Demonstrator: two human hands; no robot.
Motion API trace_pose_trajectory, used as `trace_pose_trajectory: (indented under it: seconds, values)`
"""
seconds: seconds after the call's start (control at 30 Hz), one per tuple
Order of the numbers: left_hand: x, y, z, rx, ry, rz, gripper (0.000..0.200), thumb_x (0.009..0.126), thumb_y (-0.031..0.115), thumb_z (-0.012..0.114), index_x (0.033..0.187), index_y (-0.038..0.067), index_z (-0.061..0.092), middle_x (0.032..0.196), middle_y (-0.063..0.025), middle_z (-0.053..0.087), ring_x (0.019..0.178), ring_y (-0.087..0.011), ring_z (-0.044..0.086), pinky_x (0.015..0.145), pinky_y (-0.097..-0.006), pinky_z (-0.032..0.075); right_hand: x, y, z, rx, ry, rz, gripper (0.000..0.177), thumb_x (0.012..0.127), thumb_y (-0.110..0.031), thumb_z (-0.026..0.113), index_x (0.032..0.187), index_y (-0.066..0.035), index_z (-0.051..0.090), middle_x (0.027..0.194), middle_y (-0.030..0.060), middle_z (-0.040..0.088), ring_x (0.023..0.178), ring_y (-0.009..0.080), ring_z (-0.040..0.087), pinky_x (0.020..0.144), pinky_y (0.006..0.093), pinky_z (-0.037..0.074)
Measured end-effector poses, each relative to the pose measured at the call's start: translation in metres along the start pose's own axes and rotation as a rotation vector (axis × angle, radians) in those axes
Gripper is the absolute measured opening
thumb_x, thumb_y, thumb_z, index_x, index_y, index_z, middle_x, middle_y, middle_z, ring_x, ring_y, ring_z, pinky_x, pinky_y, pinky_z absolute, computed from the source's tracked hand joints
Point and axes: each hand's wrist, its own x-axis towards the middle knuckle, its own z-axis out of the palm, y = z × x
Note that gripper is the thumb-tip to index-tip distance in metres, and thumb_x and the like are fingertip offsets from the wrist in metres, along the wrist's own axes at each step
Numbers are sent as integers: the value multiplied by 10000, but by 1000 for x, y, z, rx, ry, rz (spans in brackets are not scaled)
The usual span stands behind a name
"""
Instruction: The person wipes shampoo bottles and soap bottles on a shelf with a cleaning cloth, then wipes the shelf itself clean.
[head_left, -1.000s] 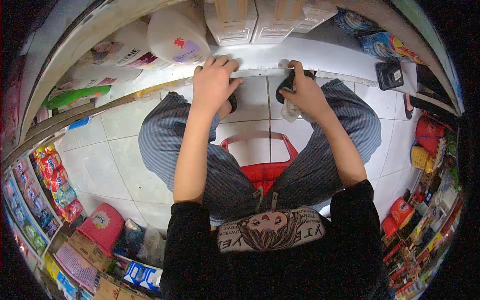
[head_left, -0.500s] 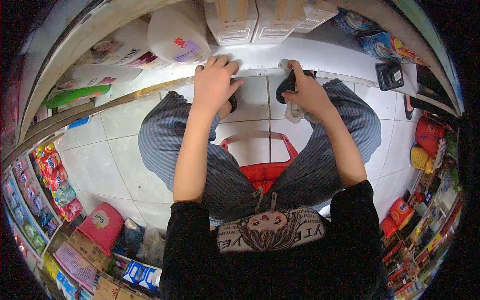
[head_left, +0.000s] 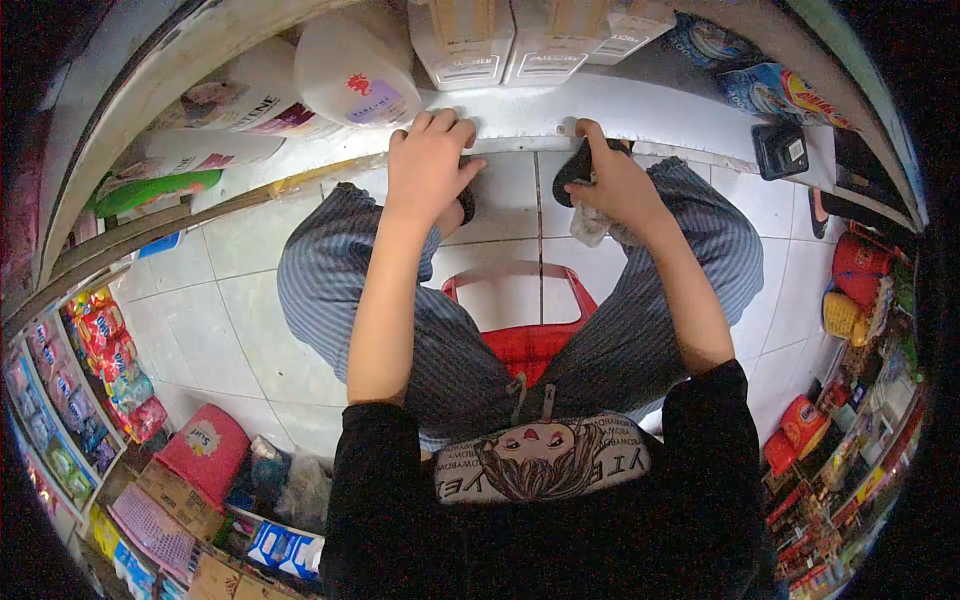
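My left hand (head_left: 430, 170) rests with its fingertips on the front edge of the white shelf (head_left: 520, 112), thumb held apart and nothing in it. To the right, my right hand (head_left: 620, 190) has its index finger stretched to the same shelf edge, while its other fingers curl around a crumpled greyish cloth (head_left: 590, 228) that hangs below them. A white bottle with a red emblem (head_left: 352, 75) stands on the shelf just beyond my left hand. White boxes (head_left: 465, 50) stand to its right.
A small black tray (head_left: 780, 152) sits at the shelf's right end, near blue packets (head_left: 780, 92). Between my knees is a red plastic stool (head_left: 530, 345). On the tiled floor (head_left: 240, 350) to the left stands a pink bucket (head_left: 203, 455), beside shelves of packets (head_left: 110, 345).
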Motion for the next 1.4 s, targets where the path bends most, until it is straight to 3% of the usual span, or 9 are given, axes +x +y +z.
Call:
trace_pose_trajectory:
  seconds: [0.37,1.0,1.3,1.4]
  values:
    - [-2,1,-1,-9,-1,-10,238,580,247,636,740,128,507,776,3,488,816,-194,475,616,-351,380,0,-4,-2,-12,-18,16,617,597,-143,627,1094,-78,268,758,238,527,752,382,520,642,402,400]
    - [-1,1,1,32,-1,2,222,573,239,636,664,101,487,766,-27,460,821,-213,454,626,-358,381,2,-3,2,-37,-18,27,573,609,-150,625,1062,-67,282,760,243,528,764,391,516,643,410,400]
    - [-4,0,2,12,23,20,227,573,252,633,635,90,486,777,-36,457,828,-221,444,636,-362,378,5,-10,1,52,9,-11,574,609,-170,631,1058,-76,286,643,180,507,669,345,530,595,364,400]
    - [-3,0,2,7,20,21,230,571,255,634,634,90,488,779,-37,458,829,-223,442,638,-361,376,11,-8,6,0,-11,-56,547,620,-183,610,1051,-85,286,696,202,539,663,360,540,583,415,410]
